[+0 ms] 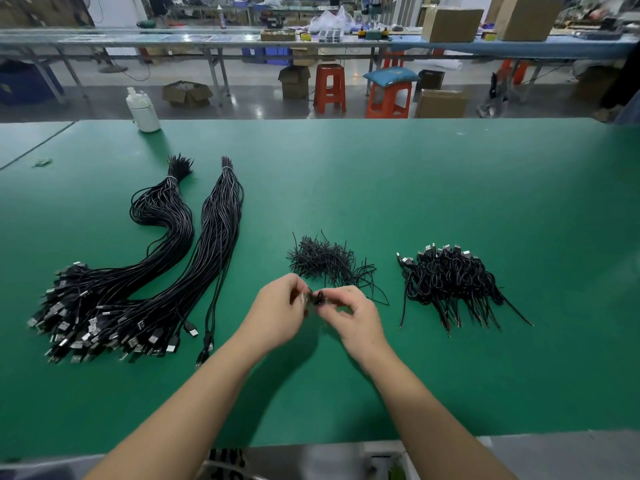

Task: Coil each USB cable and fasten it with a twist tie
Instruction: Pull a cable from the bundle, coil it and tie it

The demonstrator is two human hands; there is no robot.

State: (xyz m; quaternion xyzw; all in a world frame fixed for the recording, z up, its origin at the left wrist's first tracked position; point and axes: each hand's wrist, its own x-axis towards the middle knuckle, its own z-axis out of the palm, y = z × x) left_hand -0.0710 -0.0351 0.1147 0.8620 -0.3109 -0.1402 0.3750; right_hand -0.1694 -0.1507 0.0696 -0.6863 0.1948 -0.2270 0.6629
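Note:
Both hands meet over the green table (415, 188), just in front of a loose heap of black twist ties (327, 259). My left hand (277, 315) grips a small coiled black USB cable (316, 298), mostly hidden by the fingers. My right hand (353, 318) pinches the coil from the other side; whether a tie is between its fingertips I cannot tell. Two long bundles of uncoiled black USB cables (145, 271) lie to the left, plugs toward me. A pile of coiled, tied cables (450, 282) lies to the right.
A white bottle (143, 110) stands at the table's far left edge. A small scrap (43, 162) lies at the far left. Beyond the table are red stools (329, 86), cardboard boxes (450, 24) and another long workbench.

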